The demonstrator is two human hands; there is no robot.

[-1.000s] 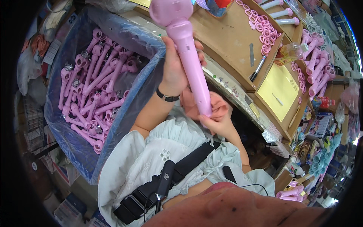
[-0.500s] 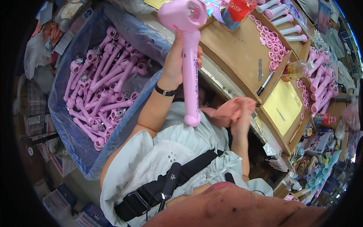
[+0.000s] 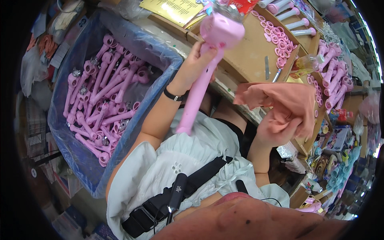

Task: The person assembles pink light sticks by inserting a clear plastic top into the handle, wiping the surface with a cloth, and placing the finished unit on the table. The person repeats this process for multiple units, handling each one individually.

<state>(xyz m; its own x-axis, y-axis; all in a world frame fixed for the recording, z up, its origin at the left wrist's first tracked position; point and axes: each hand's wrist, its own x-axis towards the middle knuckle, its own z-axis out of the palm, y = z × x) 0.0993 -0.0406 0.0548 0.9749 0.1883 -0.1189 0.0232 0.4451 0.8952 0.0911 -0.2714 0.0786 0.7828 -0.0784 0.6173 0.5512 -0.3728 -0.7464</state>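
A pink toy wand stands tilted in front of me, its wide head up and its long handle slanting down toward my lap. My left hand is closed around it just below the head. At the top of that head sits a shiny, clear or silvery part. My right hand grips a salmon-coloured cloth, which hangs spread over the fingers, apart from the wand. Part of the right fingers is hidden under the cloth.
On the left is a blue plastic-lined bin holding many similar pink wands. Ahead lies a cardboard tray with pink rings and a pen. More pink wands are piled at right, near white-and-pink handles. Yellow sheets lie at the back.
The wand has tilted and turned, its head going right and its lower end left. My right hand has moved up and right with the cloth, which now spreads wider.
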